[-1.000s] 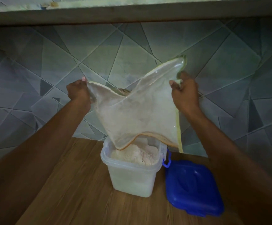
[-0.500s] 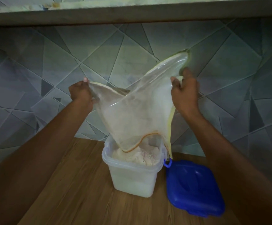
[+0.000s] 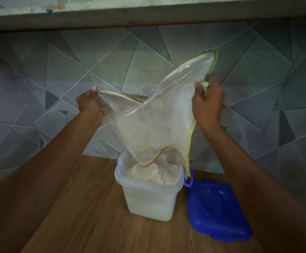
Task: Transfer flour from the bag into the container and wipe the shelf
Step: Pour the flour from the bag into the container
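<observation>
Both hands are clamped on the upturned bag (image 3: 154, 128): my left hand (image 3: 90, 105) pinches one bottom corner and my right hand (image 3: 207, 105) grips the other. The right has risen over the last second, drawing the film from a wide sag into a narrow funnel. Its mouth now hangs just inside the container (image 3: 148, 201), which stands near the back edge of the shelf (image 3: 86, 207) with flour (image 3: 154, 173) heaped to the rim. I judge the bag nearly empty and the pouring almost finished. A blue lid (image 3: 217, 210) lies just beside the container, toward the shelf's right edge.
</observation>
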A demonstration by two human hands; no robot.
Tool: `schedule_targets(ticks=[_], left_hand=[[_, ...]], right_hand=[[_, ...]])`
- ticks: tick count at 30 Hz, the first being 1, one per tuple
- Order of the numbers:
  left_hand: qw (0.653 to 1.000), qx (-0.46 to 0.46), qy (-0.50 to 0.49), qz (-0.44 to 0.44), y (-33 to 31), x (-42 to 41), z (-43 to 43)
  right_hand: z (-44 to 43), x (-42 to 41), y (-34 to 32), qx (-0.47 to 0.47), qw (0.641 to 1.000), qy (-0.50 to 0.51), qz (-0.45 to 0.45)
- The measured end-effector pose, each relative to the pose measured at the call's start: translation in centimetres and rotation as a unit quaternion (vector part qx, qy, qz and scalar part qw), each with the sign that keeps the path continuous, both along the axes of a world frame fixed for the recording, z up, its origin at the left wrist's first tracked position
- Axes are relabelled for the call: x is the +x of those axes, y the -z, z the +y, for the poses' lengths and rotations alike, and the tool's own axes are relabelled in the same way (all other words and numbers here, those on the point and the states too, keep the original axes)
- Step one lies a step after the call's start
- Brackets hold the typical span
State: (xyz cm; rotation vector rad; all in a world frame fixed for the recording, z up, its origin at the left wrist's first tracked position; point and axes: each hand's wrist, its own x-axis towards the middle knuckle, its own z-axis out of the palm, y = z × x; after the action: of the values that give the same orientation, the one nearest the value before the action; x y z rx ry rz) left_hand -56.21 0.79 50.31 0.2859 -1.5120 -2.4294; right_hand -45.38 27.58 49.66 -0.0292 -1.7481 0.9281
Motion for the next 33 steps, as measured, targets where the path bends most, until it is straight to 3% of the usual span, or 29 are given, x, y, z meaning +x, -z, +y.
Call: schedule_targets(ticks=[14,17,23,27,30,33], left_hand=[[1.000,0.017,0.008,-0.020,0.6,1.0,-0.4],[0.999,0.019,0.023,-0.018,0.9,0.8,-0.7],[0.999,0.024,0.017,-0.012,1.1,0.7,-0.7],[1.000,0.024,0.018,-0.004,1.3,0.4,-0.9],[1.000,0.022,0.004,-0.002,1.1,0.8,-0.6],[0.999,0.037,0.004,-0.005,0.9,0.9,-0.4]], right_hand=[[-0.7,-0.1,0.7,0.082,0.996,0.009,-0.030],[-0.6,-0.4,0.9,0.048,0.999,0.009,-0.010],[-0.4,-0.6,1.0,0.050,0.999,0.007,0.000],[-0.4,-0.6,0.9,0.106,0.994,-0.008,-0.021],[0.0,-0.7,0.6,0.062,0.998,-0.012,-0.003],[0.2,-0.9,0.7,0.077,0.997,-0.020,-0.014]])
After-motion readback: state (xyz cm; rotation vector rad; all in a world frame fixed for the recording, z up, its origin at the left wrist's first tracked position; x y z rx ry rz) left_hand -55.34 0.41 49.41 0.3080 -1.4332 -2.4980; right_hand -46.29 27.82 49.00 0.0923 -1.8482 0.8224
